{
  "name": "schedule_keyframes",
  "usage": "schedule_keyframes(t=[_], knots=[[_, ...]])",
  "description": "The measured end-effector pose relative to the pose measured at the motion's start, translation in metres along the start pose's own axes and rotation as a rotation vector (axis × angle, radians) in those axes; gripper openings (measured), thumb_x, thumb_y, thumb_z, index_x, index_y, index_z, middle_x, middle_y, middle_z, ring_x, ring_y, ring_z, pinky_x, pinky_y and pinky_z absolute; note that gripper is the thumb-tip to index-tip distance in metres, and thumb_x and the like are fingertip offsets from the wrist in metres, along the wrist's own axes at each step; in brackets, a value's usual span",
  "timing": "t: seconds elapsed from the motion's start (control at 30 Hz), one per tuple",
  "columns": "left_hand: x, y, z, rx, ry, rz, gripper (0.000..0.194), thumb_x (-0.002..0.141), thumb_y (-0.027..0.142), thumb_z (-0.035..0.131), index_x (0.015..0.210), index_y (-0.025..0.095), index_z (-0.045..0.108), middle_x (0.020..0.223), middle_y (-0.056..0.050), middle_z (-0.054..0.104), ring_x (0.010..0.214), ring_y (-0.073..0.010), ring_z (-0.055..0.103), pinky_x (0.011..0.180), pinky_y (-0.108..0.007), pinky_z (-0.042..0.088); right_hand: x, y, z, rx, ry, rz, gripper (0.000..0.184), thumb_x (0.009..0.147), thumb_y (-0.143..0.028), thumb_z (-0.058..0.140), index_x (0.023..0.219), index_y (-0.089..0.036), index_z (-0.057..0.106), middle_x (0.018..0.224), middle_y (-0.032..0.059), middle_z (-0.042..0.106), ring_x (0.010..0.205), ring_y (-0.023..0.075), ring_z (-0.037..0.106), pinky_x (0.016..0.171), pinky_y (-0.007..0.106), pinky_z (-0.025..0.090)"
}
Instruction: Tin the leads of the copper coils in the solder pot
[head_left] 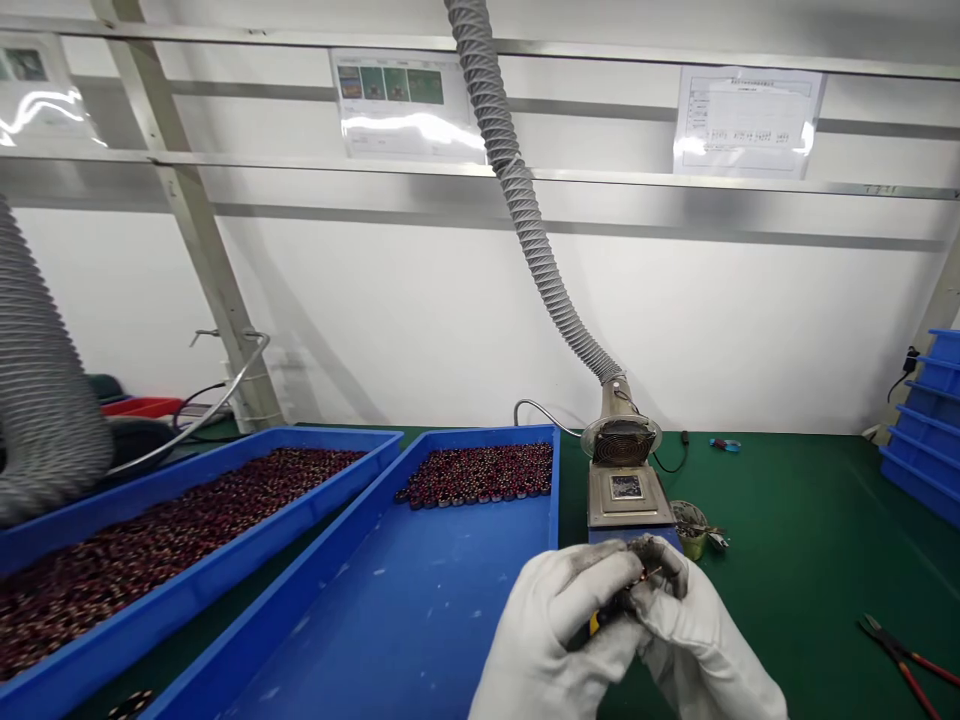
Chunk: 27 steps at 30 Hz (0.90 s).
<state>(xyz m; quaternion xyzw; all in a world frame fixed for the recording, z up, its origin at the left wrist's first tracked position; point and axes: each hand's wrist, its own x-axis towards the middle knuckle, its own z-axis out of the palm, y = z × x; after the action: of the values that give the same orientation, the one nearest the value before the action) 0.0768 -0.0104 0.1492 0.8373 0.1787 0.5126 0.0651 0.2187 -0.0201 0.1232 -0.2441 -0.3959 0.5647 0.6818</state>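
White gloves with greyed fingertips cover both hands. My left hand [559, 625] is closed round a small dark thing with a yellow patch [595, 623]; most of it is hidden by the fingers. Right beside it, the fingertips of my right hand [694, 620] pinch at a thin copper-coloured wire end [651, 574] between the two hands. The hands touch, in front of a small metal solder pot [628, 500] with a bright square top. A long blue tray [420, 590] lies to their left, with many small dark red round parts [484, 472] packed at its far end.
A second blue tray [382, 445] of similar parts stands further left. A ribbed grey hose [525, 200] drops to a hood behind the pot. Near it is a small greenish cup [691, 540]. Red-handled pliers [896, 650] and stacked blue trays [926, 430] are at right.
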Motion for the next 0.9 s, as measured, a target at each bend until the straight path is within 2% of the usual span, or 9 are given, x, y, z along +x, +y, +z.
schedule_keyframes(t=[0.1, 0.2, 0.3, 0.33, 0.47, 0.57, 0.63, 0.77, 0.9], knots=[[0.000, -0.005, 0.002, -0.256, 0.029, -0.104, 0.021, 0.080, 0.015, 0.051, 0.096, 0.024, 0.061, 0.095, -0.005, 0.064, 0.088, -0.0195, 0.059, 0.077, -0.030, 0.051, 0.011, 0.000, -0.006, 0.094, -0.078, 0.164, 0.019, 0.054, -0.021, 0.077, 0.066, -0.017, 0.062, 0.064, 0.0007, 0.065, 0.062, 0.0167, 0.062, 0.063, 0.030, 0.052], [0.002, -0.006, 0.004, -0.493, 0.211, -0.310, 0.014, 0.077, 0.022, 0.054, 0.070, 0.020, 0.066, 0.075, -0.006, 0.067, 0.081, -0.0217, 0.061, 0.072, -0.029, 0.052, 0.011, 0.001, -0.003, 0.139, -0.121, 0.243, 0.021, 0.058, -0.032, 0.075, 0.061, -0.017, 0.060, 0.054, -0.0007, 0.062, 0.053, 0.0163, 0.061, 0.056, 0.031, 0.052], [0.003, -0.002, 0.000, -0.653, 0.396, -0.494, 0.012, 0.074, 0.026, 0.060, 0.067, 0.020, 0.067, 0.073, -0.004, 0.067, 0.074, -0.0195, 0.063, 0.061, -0.021, 0.052, -0.002, -0.002, 0.003, 0.186, -0.129, 0.255, 0.024, 0.058, -0.030, 0.076, 0.074, -0.020, 0.061, 0.063, -0.0013, 0.065, 0.053, 0.0158, 0.062, 0.056, 0.032, 0.052], [0.004, 0.001, -0.003, -0.655, 0.383, -0.525, 0.007, 0.070, 0.026, 0.064, 0.072, 0.020, 0.068, 0.078, -0.005, 0.068, 0.073, -0.0194, 0.064, 0.059, -0.020, 0.052, -0.007, -0.003, 0.005, 0.200, -0.124, 0.245, 0.024, 0.061, -0.029, 0.074, 0.079, -0.021, 0.061, 0.068, -0.0008, 0.067, 0.056, 0.0159, 0.063, 0.057, 0.032, 0.052], [0.007, 0.009, -0.004, -0.571, 0.136, -0.485, 0.031, 0.057, 0.015, 0.072, 0.087, 0.021, 0.068, 0.095, -0.008, 0.065, 0.083, -0.0239, 0.062, 0.068, -0.026, 0.054, -0.011, -0.008, 0.006, 0.189, -0.089, 0.171, 0.022, 0.066, -0.026, 0.070, 0.086, -0.020, 0.062, 0.074, 0.0018, 0.068, 0.064, 0.0166, 0.065, 0.061, 0.030, 0.052], [0.007, 0.006, 0.005, -0.613, 0.241, -0.383, 0.008, 0.068, 0.017, 0.064, 0.072, 0.021, 0.069, 0.078, -0.006, 0.067, 0.079, -0.0211, 0.062, 0.067, -0.026, 0.054, 0.003, -0.005, 0.000, 0.134, -0.100, 0.164, 0.015, 0.062, -0.027, 0.072, 0.069, -0.016, 0.063, 0.063, 0.0003, 0.067, 0.060, 0.0156, 0.064, 0.059, 0.028, 0.052], [0.005, 0.000, 0.009, -0.648, 0.310, -0.335, 0.007, 0.071, 0.019, 0.063, 0.067, 0.021, 0.069, 0.070, -0.005, 0.067, 0.076, -0.0199, 0.062, 0.067, -0.025, 0.053, 0.011, -0.003, -0.005, 0.097, -0.144, 0.205, 0.016, 0.063, -0.028, 0.071, 0.063, -0.016, 0.061, 0.059, -0.0005, 0.066, 0.058, 0.0149, 0.064, 0.057, 0.028, 0.052], [0.001, -0.006, 0.002, -0.724, 0.474, -0.373, 0.005, 0.073, 0.024, 0.065, 0.071, 0.023, 0.069, 0.077, -0.002, 0.068, 0.078, -0.0194, 0.063, 0.073, -0.025, 0.052, 0.011, 0.002, -0.012, 0.097, -0.226, 0.312, 0.017, 0.067, -0.032, 0.067, 0.072, -0.017, 0.062, 0.066, 0.0025, 0.068, 0.058, 0.0170, 0.064, 0.052, 0.031, 0.051], [0.004, 0.002, -0.002, -0.660, 0.186, -0.527, 0.018, 0.066, 0.017, 0.068, 0.083, 0.021, 0.069, 0.091, -0.006, 0.066, 0.080, -0.0221, 0.063, 0.069, -0.025, 0.053, 0.010, 0.012, -0.013, 0.105, -0.149, 0.220, 0.020, 0.057, -0.023, 0.075, 0.072, -0.019, 0.063, 0.070, 0.0028, 0.068, 0.062, 0.0184, 0.063, 0.057, 0.032, 0.052]])
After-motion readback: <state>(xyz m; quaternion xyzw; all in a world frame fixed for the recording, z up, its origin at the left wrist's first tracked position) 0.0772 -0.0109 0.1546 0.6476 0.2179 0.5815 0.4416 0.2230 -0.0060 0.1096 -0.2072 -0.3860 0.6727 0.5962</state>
